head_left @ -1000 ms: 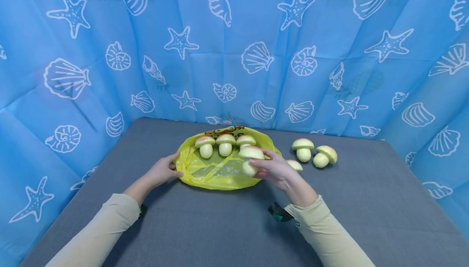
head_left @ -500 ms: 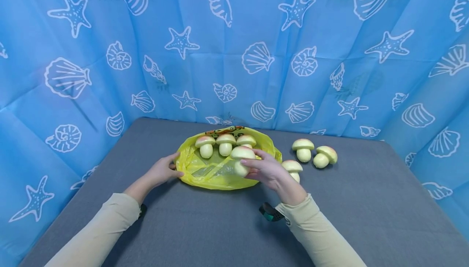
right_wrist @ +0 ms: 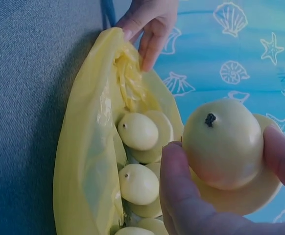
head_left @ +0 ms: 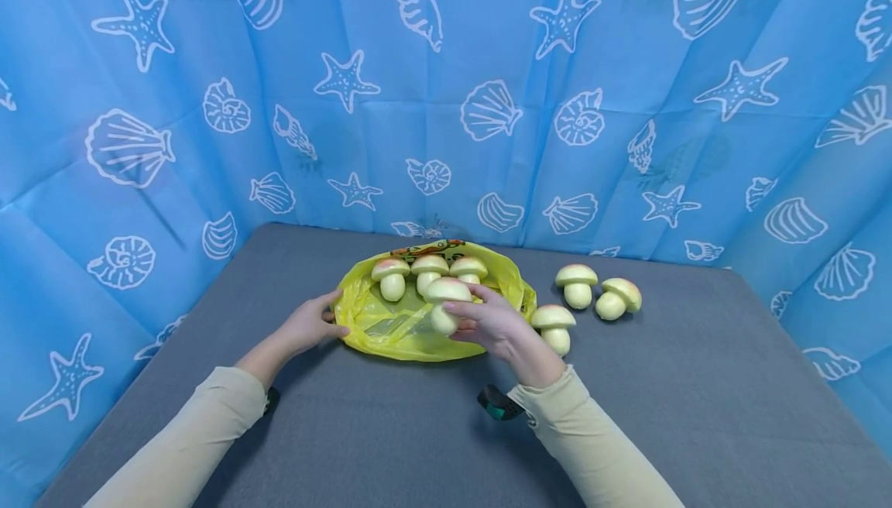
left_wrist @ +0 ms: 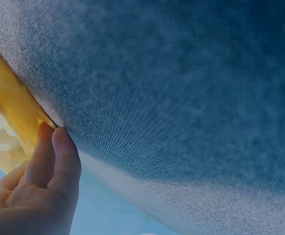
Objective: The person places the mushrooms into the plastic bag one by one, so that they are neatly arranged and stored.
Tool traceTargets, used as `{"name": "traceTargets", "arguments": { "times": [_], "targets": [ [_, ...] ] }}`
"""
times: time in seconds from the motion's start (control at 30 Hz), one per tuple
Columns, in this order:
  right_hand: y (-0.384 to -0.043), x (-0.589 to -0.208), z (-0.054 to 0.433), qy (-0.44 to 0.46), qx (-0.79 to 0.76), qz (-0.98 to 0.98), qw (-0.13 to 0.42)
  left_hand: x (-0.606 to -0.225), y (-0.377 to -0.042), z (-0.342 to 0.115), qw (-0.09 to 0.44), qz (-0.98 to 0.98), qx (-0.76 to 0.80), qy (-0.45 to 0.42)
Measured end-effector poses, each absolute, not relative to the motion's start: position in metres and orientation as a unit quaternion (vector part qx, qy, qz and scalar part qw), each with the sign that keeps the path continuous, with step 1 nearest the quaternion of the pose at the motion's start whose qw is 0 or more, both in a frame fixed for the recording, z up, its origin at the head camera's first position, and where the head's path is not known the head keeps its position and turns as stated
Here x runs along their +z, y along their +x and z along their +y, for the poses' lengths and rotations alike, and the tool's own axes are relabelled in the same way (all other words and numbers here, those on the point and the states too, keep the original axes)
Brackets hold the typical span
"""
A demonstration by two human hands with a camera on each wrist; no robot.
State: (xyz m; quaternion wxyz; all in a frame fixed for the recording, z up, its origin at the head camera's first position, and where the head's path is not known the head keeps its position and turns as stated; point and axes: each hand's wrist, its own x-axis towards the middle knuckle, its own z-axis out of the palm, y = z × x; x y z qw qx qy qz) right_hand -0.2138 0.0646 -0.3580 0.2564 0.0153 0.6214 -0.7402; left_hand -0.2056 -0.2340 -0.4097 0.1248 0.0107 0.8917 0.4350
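Observation:
A yellow plastic bag (head_left: pixel 390 349) lies with its mouth spread wide on the grey table. My left hand (head_left: pixel 313 324) holds the bag's left end, thumb and fingers on either side of it; the left wrist view shows the yellow plastic (left_wrist: pixel 10 93) between them. Above the bag's opening, my right hand (head_left: pixel 491 326) grips a pale mushroom (head_left: pixel 447 291) with a pinkish cap, thumb and fingers around its stem. Behind it, three similar mushrooms stand in a row inside the bag, the leftmost mushroom (head_left: pixel 392 279) fully visible. The right wrist view shows the held mushroom's stem end (right_wrist: pixel 223 142) close up.
Right of the bag, one mushroom (head_left: pixel 554 326) stands beside my right wrist. Farther back are an upright mushroom (head_left: pixel 577 283) and a tilted mushroom (head_left: pixel 618 297). A blue curtain (head_left: pixel 446 90) with shell prints borders the grey table (head_left: pixel 697 368).
My right hand has moved left with its mushroom, farther over the bag's opening. The mushroom right of the bag has come into fuller view. My left hand stays in place.

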Motion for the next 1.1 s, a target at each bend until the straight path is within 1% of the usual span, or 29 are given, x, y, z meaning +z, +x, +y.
{"name": "traceTargets", "arguments": {
  "times": [0.47, 0.63, 1.1],
  "targets": [
    [-0.213, -0.363, 0.048, 0.012, -0.722, 0.638, 0.268, -0.409, -0.206, -0.234, 0.124, 0.893, 0.433, 0.016],
    [-0.213, -0.367, 0.04, 0.018, -0.72, 0.637, 0.275, -0.41, -0.206, -0.234, 0.123, 0.892, 0.434, 0.015],
    [-0.217, -0.374, 0.021, 0.047, -0.721, 0.635, 0.272, -0.41, -0.206, -0.234, 0.125, 0.894, 0.43, 0.008]
  ]
}}
